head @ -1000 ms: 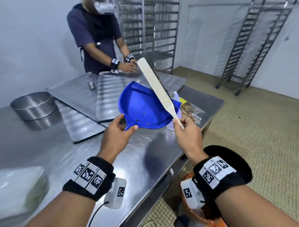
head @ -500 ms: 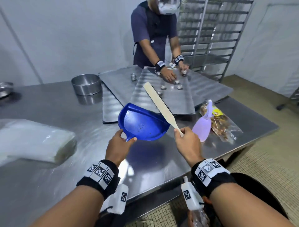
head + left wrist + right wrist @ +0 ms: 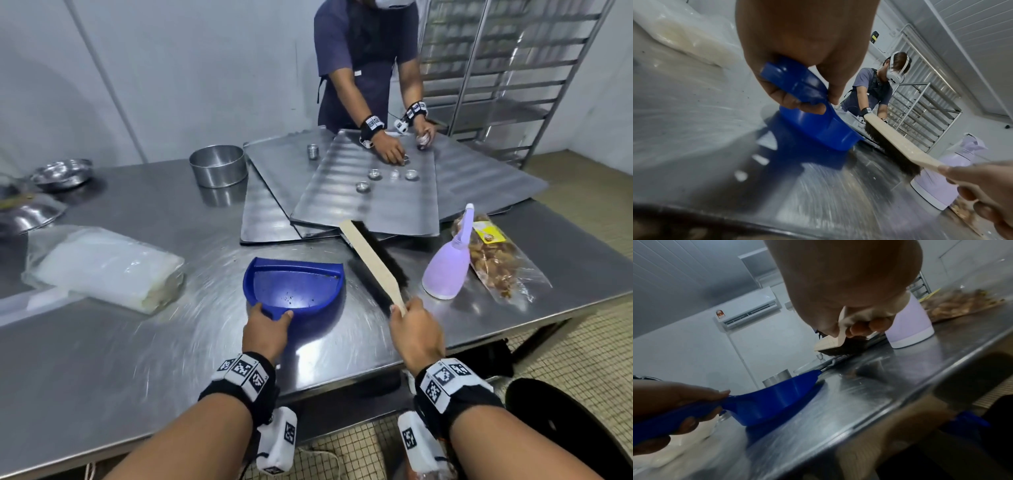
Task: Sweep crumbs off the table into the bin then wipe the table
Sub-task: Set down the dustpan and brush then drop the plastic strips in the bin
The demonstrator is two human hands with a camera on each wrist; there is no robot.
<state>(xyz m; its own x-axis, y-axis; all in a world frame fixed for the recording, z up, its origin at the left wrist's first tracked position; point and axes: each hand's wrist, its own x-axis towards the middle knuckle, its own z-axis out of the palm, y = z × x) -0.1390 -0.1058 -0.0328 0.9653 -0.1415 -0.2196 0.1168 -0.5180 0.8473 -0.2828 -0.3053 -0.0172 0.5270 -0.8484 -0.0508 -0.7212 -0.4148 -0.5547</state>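
My left hand (image 3: 265,329) grips the handle of a blue dustpan (image 3: 294,286), which sits low on the steel table (image 3: 137,342) with its mouth facing the far side. A few dark crumbs lie inside the pan. My right hand (image 3: 412,334) holds the wooden handle of a hand brush (image 3: 371,262) with dark bristles, slanting away to the right of the pan. The left wrist view has the dustpan (image 3: 813,120) and brush (image 3: 898,142) side by side. From the right wrist, the dustpan (image 3: 772,399) meets the table. The black bin (image 3: 568,428) stands on the floor at lower right.
A lilac spray bottle (image 3: 447,269) and a bag of snacks (image 3: 496,260) stand right of the brush. Stacked metal trays (image 3: 366,195) lie beyond, where another person (image 3: 370,68) works. A plastic-wrapped white bundle (image 3: 102,267), a round tin (image 3: 218,165) and bowls (image 3: 61,173) occupy the left.
The dustpan came down from a tilted, raised position over the table's right end to sit on the table. The brush dropped beside it. My view swung left, away from the bin.
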